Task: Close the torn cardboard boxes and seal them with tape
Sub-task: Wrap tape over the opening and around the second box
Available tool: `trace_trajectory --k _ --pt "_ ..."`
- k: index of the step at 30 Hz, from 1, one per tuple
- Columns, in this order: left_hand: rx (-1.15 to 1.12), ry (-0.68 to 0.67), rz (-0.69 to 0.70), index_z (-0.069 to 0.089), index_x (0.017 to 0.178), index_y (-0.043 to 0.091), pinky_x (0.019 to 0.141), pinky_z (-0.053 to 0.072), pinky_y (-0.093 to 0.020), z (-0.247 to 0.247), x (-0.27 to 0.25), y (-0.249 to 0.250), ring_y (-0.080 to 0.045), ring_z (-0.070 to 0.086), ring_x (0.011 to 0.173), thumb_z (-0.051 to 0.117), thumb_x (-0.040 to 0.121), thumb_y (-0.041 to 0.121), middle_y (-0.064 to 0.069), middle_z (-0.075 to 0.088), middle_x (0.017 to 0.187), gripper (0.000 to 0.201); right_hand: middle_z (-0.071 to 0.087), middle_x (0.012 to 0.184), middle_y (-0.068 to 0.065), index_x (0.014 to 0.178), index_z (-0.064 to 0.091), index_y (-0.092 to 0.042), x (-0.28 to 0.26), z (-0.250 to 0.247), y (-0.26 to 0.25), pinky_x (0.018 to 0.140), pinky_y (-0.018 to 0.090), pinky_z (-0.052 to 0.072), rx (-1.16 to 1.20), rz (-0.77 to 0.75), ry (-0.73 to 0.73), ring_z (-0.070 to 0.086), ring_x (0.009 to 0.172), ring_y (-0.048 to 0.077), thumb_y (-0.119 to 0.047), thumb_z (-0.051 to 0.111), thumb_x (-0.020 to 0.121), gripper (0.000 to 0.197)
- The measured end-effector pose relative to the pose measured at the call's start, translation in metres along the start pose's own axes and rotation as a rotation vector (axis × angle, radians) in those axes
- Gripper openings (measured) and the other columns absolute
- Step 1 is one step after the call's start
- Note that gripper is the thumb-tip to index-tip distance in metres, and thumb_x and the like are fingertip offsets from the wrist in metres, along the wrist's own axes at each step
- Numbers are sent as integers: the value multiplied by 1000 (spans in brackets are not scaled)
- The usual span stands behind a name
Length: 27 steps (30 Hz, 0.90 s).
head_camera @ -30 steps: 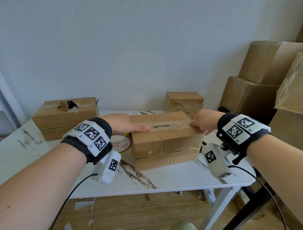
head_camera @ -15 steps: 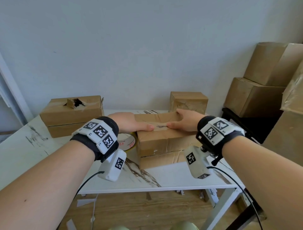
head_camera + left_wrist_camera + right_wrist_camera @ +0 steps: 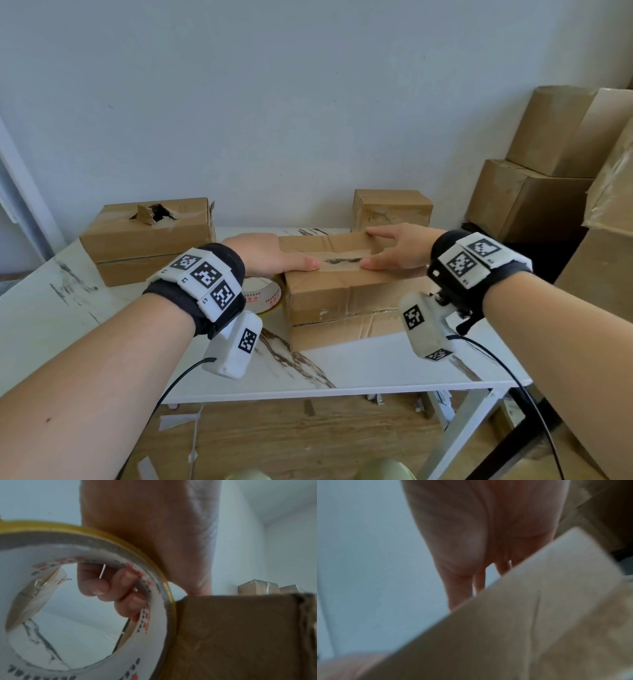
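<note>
A brown cardboard box lies in the middle of the white table, with a dark tear along its taped top seam. My left hand is at the box's left end, thumb lying on the top. In the left wrist view its fingers curl through the core of a yellow-edged tape roll, which stands against the box. The roll shows below that wrist in the head view. My right hand lies flat on the box top, fingers straight, thumb beside the tear. The right wrist view is blurred: hand over cardboard.
A longer box with a ragged hole in its top sits at the table's back left. A small box stands against the wall behind the middle one. Large cartons are stacked at the right. Paper scraps lie on the wooden floor.
My right hand has slid left along the box top, from the right end to the middle beside the tear. The left hand has stayed at the left end.
</note>
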<state>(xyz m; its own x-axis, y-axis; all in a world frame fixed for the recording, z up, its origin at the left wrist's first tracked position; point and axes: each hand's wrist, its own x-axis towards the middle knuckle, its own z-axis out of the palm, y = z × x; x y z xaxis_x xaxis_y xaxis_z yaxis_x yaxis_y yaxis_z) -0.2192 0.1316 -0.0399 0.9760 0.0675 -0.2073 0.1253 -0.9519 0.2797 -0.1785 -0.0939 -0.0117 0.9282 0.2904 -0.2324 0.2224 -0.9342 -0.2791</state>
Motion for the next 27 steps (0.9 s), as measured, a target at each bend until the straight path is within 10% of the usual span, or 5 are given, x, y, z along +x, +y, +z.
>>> trace_trajectory --k 5,9,13,23,27 --pt "11 1 -9 56 107 16 75 38 -30 -2 -3 2 -20 50 85 41 74 81 1 51 88 75 45 143 -2 137 47 -35 0 -2 13 99 26 35 208 0 72 48 123 20 -36 57 92 46" --pt "18 11 -18 57 118 13 84 43 -32 -2 -5 2 -22 56 99 31 77 82 -2 61 108 84 52 123 0 131 44 -18 9 12 -3 88 32 40 231 58 165 51 109 21 -66 65 72 78" --pt "64 46 -28 49 130 10 86 38 -32 -2 -11 7 -26 52 113 26 90 67 -9 54 130 74 52 120 2 127 40 -19 13 15 -8 76 30 38 201 95 182 48 94 19 -58 70 73 72" --pt "-110 3 -31 50 121 6 80 42 -33 -3 -12 1 -29 57 102 24 101 46 -16 58 120 52 50 130 8 125 48 -19 20 15 -14 95 38 42 6 76 241 50 114 27 -11 47 92 34" --pt "-219 24 -64 49 134 8 101 33 -34 -10 -17 -7 -29 46 126 30 99 50 -13 47 141 59 41 144 6 140 40 -19 17 18 -32 112 46 26 -159 -64 149 37 133 27 -20 39 97 42"
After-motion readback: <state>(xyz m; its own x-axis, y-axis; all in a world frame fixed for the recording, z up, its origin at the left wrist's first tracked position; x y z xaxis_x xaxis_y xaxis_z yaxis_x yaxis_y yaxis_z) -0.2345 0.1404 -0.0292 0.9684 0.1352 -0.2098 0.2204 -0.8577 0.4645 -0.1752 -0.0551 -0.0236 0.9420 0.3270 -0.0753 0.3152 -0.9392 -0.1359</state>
